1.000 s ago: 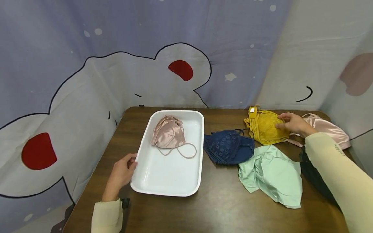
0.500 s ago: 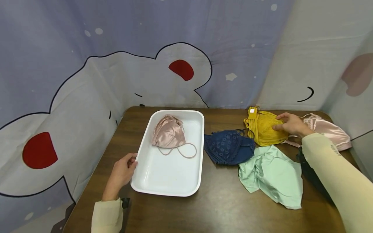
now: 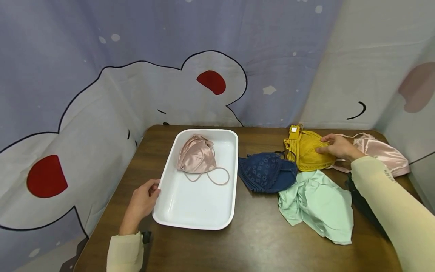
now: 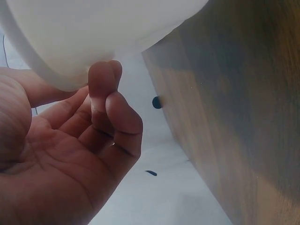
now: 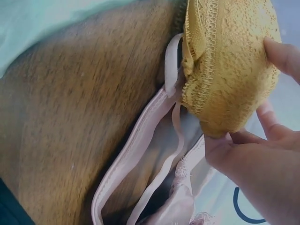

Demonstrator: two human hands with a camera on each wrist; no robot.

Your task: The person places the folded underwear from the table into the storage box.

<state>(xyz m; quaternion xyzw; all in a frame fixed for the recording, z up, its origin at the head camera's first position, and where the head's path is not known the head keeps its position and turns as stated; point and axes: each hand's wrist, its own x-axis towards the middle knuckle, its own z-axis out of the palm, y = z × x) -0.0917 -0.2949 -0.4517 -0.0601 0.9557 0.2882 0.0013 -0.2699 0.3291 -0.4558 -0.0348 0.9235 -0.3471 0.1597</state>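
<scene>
At the left side of a white tray [image 3: 193, 200], my left hand [image 3: 144, 200] grips the rim; the left wrist view has its thumb and curled fingers [image 4: 127, 117] about the edge. A pink satin bra [image 3: 197, 155] lies inside the tray, toward its far end. My right hand [image 3: 340, 146] holds the near-right end of a mustard-yellow lace bra [image 3: 310, 151], which has a white tag at its far left. In the right wrist view, the thumb presses the yellow cup's lower end while fingertips rest on its side. Part of the grip is hidden behind the cup.
A navy lace bra [image 3: 265, 172] lies right of the tray. Mint-green cloth [image 3: 321, 207] is in front of the yellow bra. Another pink satin bra [image 3: 384, 153] sits at the far right, its straps beside the yellow one. Dark fabric [image 3: 363, 202] shows under my right arm.
My right hand has shifted slightly left over the yellow bra, which has barely moved. The left hand and tray stay where they were.
</scene>
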